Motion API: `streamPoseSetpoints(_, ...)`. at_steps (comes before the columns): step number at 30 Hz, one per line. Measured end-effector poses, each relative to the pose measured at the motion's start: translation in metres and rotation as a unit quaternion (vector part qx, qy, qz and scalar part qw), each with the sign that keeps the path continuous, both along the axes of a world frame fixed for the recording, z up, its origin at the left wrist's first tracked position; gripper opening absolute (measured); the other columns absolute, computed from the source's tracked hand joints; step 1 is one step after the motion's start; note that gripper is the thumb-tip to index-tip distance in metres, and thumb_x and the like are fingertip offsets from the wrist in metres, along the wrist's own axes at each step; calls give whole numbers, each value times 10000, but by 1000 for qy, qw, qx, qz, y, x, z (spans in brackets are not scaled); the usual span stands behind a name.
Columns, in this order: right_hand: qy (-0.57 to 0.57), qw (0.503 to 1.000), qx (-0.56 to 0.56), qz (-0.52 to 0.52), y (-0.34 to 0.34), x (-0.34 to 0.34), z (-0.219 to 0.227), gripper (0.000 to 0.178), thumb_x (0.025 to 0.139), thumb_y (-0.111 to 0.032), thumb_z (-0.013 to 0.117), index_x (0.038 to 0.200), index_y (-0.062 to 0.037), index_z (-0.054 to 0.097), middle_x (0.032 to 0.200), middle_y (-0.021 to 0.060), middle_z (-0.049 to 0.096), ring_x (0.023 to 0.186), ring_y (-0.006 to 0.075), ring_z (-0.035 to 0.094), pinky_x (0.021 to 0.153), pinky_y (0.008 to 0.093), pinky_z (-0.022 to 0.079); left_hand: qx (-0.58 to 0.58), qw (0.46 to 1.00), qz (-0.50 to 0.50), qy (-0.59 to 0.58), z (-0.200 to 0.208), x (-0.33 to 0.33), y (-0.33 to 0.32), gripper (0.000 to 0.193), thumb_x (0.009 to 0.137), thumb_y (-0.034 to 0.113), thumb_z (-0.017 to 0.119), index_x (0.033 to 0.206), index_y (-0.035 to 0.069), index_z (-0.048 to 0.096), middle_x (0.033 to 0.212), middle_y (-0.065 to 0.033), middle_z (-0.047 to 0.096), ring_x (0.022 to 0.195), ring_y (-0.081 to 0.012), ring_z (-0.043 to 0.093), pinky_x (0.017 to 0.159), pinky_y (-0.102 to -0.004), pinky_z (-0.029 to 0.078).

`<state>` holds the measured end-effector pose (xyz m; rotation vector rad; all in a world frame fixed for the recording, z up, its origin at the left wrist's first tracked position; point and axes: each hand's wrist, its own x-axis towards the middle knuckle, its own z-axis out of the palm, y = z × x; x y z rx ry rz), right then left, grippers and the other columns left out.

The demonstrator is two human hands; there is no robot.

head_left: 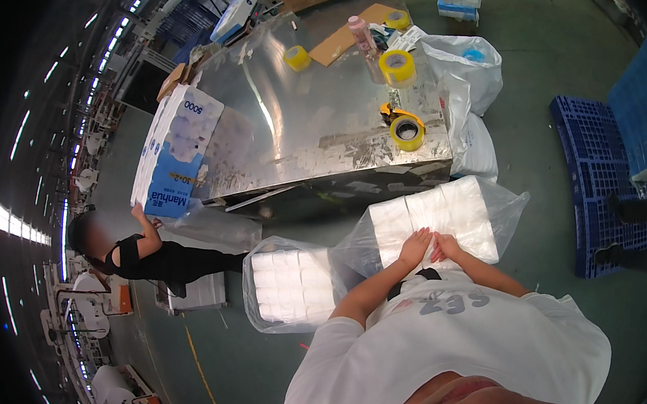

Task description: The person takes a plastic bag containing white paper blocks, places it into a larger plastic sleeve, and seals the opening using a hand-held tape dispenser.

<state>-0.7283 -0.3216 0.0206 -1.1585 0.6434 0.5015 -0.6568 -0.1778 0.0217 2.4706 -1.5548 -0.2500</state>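
A clear plastic bag wraps a block of white paper rolls directly in front of my body. Close together at the near side of that block, my left hand and my right hand meet with their fingertips almost touching. Both sets of fingers are pressed together on the bag's film; the exact grip is small and hard to make out. Left of this stands a second block of white rolls inside another clear bag, its loose film reaching toward the first.
Beyond stands a metal table with tape rolls, a yellow tape dispenser and a pink bottle. White sacks lean on its right side. A co-worker in black handles blue-and-white packs. Blue pallets are at right.
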Motion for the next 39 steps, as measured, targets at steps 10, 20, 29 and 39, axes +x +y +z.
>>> streamPoseSetpoints(10,13,999,18,36,-3,3,-3,466,869,-423,298,756,2,451,664,220,594,534,268,609,380,296,446,29,996,-22,84,3,-6,4,503,796,111,409,1270,22,265,1340,-169,218,1247,-280,211,991,-361,246)
streamPoseSetpoints(20,-417,571,-610,358,-102,-78,35,435,766,-318,521,1162,-150,450,1256,92,373,1196,232,299,994,418,198,70,997,-31,-2,-9,-12,11,588,802,177,449,1297,8,180,1366,-149,150,1263,-269,157,1001,-357,225)
streamPoseSetpoints(29,-108,724,-681,7,-221,-89,2,237,736,-115,479,962,-92,549,1020,90,540,1009,227,470,873,361,343,37,999,-28,-8,2,-16,10,547,804,167,448,1303,109,232,1358,-167,164,1254,-285,182,991,-381,238)
streamPoseSetpoints(39,-353,723,-586,-92,-122,73,76,189,692,-38,524,878,-61,547,892,110,537,892,284,484,795,356,375,25,999,-21,-21,0,-12,16,530,794,180,471,1280,88,279,1331,-179,221,1236,-292,222,985,-366,243)
